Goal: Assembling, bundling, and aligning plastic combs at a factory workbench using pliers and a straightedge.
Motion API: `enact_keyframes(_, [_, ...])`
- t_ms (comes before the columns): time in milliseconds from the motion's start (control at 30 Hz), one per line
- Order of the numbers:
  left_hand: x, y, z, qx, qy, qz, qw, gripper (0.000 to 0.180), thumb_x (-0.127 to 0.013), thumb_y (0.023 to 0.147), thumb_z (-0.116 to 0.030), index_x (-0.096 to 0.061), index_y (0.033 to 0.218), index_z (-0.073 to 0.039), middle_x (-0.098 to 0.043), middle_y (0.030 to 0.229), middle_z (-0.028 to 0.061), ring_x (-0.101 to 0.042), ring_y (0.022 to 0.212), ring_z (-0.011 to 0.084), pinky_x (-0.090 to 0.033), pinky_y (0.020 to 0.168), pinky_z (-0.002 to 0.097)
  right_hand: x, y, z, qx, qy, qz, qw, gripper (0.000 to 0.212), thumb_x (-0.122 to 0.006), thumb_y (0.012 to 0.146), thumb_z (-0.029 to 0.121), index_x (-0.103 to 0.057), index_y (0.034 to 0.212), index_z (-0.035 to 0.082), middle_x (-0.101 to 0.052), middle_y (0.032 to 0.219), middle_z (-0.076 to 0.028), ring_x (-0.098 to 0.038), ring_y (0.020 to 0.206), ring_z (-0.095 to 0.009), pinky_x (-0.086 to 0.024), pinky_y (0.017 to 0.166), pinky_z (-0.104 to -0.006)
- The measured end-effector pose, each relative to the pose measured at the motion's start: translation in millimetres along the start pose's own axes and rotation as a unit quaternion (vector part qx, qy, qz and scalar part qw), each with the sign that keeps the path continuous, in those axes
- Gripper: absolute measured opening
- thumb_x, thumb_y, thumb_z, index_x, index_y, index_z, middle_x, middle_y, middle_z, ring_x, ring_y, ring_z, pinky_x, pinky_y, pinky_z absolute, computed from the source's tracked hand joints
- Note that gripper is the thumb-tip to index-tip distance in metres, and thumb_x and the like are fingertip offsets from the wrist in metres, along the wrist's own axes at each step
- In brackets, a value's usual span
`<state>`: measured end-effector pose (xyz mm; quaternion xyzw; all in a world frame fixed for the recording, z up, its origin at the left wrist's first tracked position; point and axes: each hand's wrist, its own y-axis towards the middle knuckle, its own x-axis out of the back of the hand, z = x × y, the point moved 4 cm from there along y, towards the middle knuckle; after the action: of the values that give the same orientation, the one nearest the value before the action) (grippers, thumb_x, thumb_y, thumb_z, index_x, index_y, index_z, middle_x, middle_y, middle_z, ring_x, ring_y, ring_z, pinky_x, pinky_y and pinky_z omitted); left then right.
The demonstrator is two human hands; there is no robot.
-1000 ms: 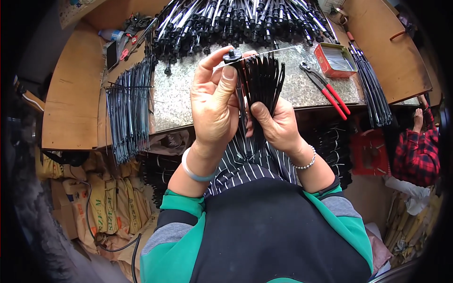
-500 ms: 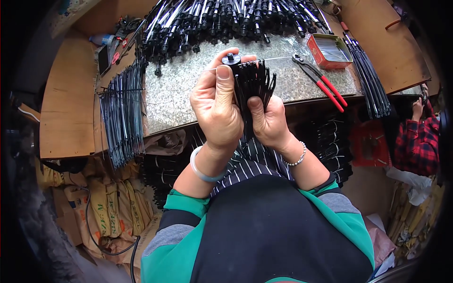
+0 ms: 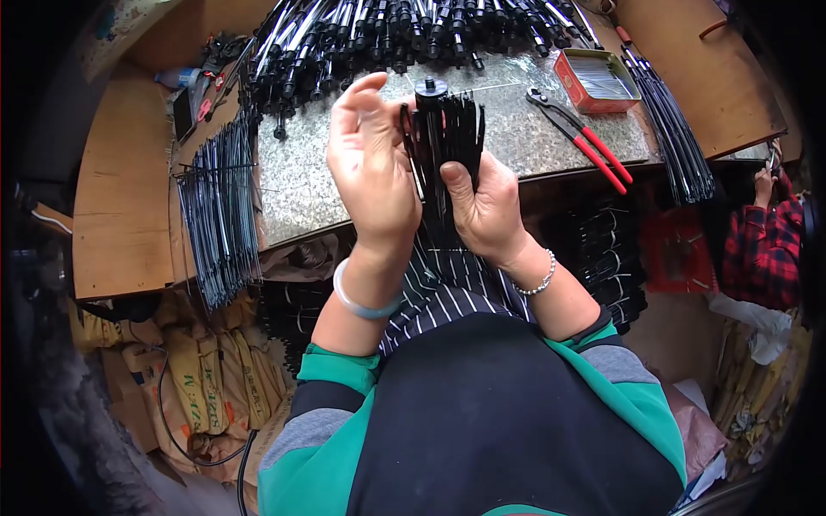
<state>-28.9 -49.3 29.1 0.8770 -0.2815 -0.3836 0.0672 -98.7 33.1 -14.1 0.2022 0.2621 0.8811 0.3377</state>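
Note:
Upright over the near edge of the worktop stands a bundle of thin black umbrella ribs. A round black hub with a small stud tops the bundle at its left side. My right hand is closed around the ribs from the right, its thumb pressed across their front. To the left of the bundle, my left hand is raised with its fingers apart and slightly blurred. A fingertip of it reaches near the ribs below the hub; contact there is unclear. The lower ends of the ribs hang down toward my striped apron.
Red-handled pliers lie on the stone worktop, below a red tin of thin wires. Umbrella shafts are heaped at the back. Rib bundles stand left and right. A person in a checked sleeve is at far right.
My left hand has let go of the hub and moved left, its fingers spreading. The rib bundle has shifted slightly left, with my right hand still around it.

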Motion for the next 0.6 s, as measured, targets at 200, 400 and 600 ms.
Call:
enact_keyframes(200, [-1.5, -8.3, 8.5, -0.074, 0.191, 0.005, 0.979, 0.031, -0.055, 0.09, -0.016, -0.054, 0.114, 0.003, -0.06, 0.084, 0.0014, -0.053, 0.072, 0.0031, -0.043, 0.064, 0.0161, 4.0, -1.2, 5.8, 0.015, -0.05, -0.029, 0.998, 0.028, -0.051, 0.09, 0.027, -0.055, 0.101, 0.002, -0.059, 0.072, -0.015, -0.059, 0.063, -0.034, -0.047, 0.054, -0.0354])
enact_keyframes(400, [4.7, -9.9, 13.2, -0.035, 0.134, -0.003, 0.99, 0.026, -0.057, 0.088, -0.012, -0.058, 0.109, 0.004, -0.061, 0.092, 0.0052, -0.054, 0.079, 0.0059, -0.044, 0.071, 0.0185, 8.2, 3.3, 6.6, 0.0, 0.038, 0.003, 0.999, 0.025, -0.045, 0.093, 0.022, -0.053, 0.103, 0.001, -0.058, 0.071, -0.017, -0.06, 0.064, -0.035, -0.047, 0.053, -0.0374])
enact_keyframes(600, [0.1, -17.9, 11.6, -0.097, 0.178, -0.005, 0.979, 0.026, -0.055, 0.089, -0.012, -0.058, 0.11, 0.004, -0.062, 0.09, 0.005, -0.054, 0.076, 0.0058, -0.044, 0.07, 0.0187, 9.3, 4.4, 2.1, 0.006, 0.032, 0.034, 0.999, 0.036, -0.037, 0.096, 0.027, -0.051, 0.11, -0.002, -0.061, 0.084, -0.015, -0.063, 0.074, -0.022, -0.047, 0.063, -0.0301])
